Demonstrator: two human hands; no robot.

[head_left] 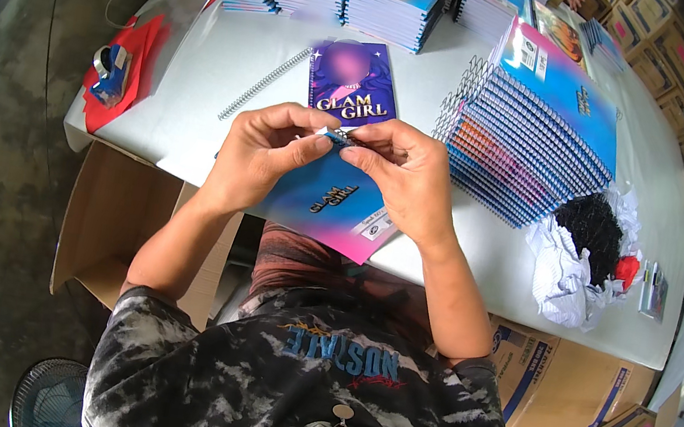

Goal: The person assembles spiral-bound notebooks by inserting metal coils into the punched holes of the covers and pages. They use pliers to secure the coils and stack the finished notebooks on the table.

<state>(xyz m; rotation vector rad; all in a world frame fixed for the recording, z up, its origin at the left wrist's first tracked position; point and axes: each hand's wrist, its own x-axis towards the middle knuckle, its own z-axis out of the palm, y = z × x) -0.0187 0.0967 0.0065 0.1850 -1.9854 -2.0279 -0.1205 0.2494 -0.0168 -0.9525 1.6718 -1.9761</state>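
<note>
Stacked wire-bound notebooks (546, 147) look done, while one glossy blue-and-pink notebook (298, 196) at the near edge of the white bench (176, 114) seems unfinished, its far end pinched in the grip of left hand (265, 151) and right hand (408, 175). A thin, springy-looking metal coil (266, 84) lies loose beside a smooth, flat purple notebook (385, 74), apparently unused

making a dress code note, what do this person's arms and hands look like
The left hand and right hand are bare, with no gloves, rings or watch showing. The forearms are uncovered too. The short sleeves are black, mottled with greyish white.
</note>
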